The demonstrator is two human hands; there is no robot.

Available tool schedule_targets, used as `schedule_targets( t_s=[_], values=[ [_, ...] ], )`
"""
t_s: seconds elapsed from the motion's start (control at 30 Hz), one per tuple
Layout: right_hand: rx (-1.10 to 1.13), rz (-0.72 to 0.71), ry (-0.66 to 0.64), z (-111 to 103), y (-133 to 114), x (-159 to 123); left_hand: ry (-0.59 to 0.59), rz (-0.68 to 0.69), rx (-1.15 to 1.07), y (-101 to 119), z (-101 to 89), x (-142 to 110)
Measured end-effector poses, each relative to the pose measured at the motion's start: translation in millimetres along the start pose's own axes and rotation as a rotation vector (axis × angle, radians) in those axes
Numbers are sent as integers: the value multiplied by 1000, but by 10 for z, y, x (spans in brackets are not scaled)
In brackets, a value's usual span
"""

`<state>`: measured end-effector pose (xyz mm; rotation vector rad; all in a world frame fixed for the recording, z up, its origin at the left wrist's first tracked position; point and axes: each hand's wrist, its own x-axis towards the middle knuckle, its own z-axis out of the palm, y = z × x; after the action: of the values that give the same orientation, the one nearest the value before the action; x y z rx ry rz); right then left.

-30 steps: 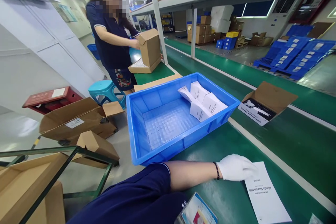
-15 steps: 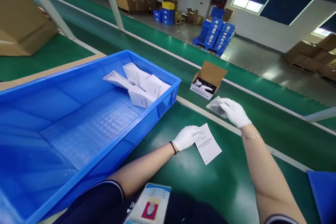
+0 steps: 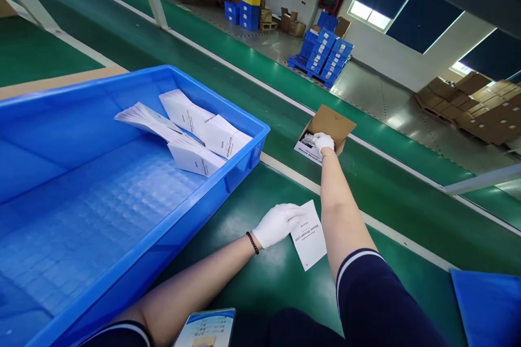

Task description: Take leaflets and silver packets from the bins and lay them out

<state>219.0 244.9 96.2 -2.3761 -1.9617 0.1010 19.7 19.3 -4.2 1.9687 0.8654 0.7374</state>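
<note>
While our gloved left hand (image 3: 279, 225) rests its fingertips on the white leaflet (image 3: 310, 241) near us, our right hand (image 3: 324, 143) reaches into the open carton (image 3: 336, 122) farther off; whether either grips anything, we cannot tell. At left, the blue bin (image 3: 240, 176) holds more leaflets (image 3: 196, 158).

the booklet (image 3: 310, 241) is white, the box (image 3: 334, 123) white and brown — the bin (image 3: 101, 211) plain blue

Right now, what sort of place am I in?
Most likely a factory or warehouse floor: there's a long green belt-like surface with an open box on it, and stacked blue crates beyond.
</note>
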Motion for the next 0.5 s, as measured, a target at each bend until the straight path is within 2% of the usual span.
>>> schedule_targets(
  t_s=[0.1,0.17,0.23,0.3,0.33,0.37,0.43,0.5],
  values=[
    [1,135,123,25,109,-106,64,-44,-119,-27,-3,3],
    [12,96,222,19,126,-356,164,-77,-242,-51,-21,14],
    [53,-169,243,92,98,-805,283,-128,-369,-69,-51,42],
    [88,-578,136,256,44,-1386,374,-181,-523,-79,-77,80],
    [70,-698,88,350,15,-1676,399,-203,-634,-80,-82,99],
    [41,-755,62,432,-6,-1934,408,-223,-764,-79,-79,113],
    [11,-711,57,506,-3,-2273,378,-251,-1016,-72,-58,123],
    [12,-573,123,422,89,-2318,333,-264,-1136,-66,-29,106]
  ],
)
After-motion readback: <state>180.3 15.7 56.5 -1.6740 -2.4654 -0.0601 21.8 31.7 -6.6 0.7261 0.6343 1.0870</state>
